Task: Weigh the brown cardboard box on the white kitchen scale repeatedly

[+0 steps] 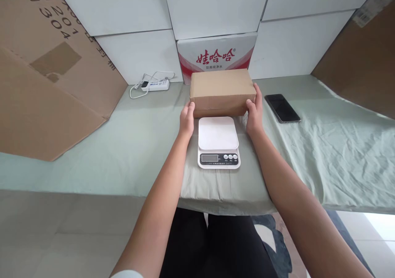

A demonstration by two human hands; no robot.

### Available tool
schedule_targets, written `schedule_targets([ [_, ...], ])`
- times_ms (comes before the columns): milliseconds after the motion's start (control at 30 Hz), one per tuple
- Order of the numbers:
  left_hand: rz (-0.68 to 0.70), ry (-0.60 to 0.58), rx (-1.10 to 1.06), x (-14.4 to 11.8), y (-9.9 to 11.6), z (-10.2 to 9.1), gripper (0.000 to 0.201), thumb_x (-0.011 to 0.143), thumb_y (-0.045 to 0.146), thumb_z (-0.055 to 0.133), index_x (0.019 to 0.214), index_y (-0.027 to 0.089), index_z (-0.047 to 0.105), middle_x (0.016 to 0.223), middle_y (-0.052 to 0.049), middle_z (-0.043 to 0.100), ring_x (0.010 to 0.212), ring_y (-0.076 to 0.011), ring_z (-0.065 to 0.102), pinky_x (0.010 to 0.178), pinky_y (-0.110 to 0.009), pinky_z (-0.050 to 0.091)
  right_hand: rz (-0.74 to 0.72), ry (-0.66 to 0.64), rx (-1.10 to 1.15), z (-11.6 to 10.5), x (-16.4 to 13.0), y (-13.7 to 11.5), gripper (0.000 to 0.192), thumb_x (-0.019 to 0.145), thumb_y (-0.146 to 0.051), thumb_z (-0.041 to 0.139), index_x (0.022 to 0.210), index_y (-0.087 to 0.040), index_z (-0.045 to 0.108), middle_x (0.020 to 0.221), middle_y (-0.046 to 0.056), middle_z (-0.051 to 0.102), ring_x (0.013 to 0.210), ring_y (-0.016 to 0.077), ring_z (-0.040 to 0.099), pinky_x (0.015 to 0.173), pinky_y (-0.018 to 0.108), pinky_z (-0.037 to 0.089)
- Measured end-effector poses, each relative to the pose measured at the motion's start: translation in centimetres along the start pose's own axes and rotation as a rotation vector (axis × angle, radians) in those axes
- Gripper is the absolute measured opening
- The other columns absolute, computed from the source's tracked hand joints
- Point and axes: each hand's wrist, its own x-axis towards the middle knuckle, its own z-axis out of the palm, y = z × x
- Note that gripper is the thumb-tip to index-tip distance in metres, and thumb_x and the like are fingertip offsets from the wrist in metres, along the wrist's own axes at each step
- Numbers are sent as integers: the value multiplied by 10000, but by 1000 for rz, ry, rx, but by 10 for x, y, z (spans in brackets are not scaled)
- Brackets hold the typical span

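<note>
We grip the cardboard box (222, 92) at both ends, left hand (187, 119) and right hand (254, 115) fingers grasping it evenly, scale (218, 141) just below.

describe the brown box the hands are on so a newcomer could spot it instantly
Start at the table draped in pale green cloth. At its middle sits a white kitchen scale; right behind it lies the plain brown cardboard box, with the left hand and right hand on its ends. Unlike the red-and-white printed carton behind it, it bears no printing.

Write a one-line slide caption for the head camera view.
Both hands, left hand and right hand, grip a cardboard box behind a white kitchen scale.
</note>
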Motion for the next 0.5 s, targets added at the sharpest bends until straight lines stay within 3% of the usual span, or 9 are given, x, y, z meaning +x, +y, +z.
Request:
schedule_targets([
  [233, -2, -9, 18, -1, -6, 0, 859, 887, 984, 681, 1317, 249, 790, 1488, -158, 826, 1519, -407, 715, 1341, -568, 516, 22, -14, 5, 0, 2, 12, 988, 907, -848, 622, 1744, -364, 422, 1863, 81, 490, 1800, 387, 379, 1523, 704, 223],
  [367, -10, -1, 20, 0, -8, 0, 856, 879, 978, 698, 1317, 249, 793, 1492, -160, 826, 1513, -412, 722, 1353, -580, 507, 31, -41, -20, 0, 2, 7, 1000, 897, -861, 625, 1746, -368, 438, 1840, 83, 524, 1820, 403, 340, 1529, 718, 206],
  [500, -38, 30, 36, 2, -9, 0, 931, 837, 1013, 710, 1338, 232, 788, 1482, -169, 830, 1488, -428, 734, 1337, -611, 520, 80, -47, -12, 0, 2, 8, 951, 928, -804, 614, 1755, -384, 405, 1782, 88, 584, 1755, 425, 446, 1487, 774, 286],
])
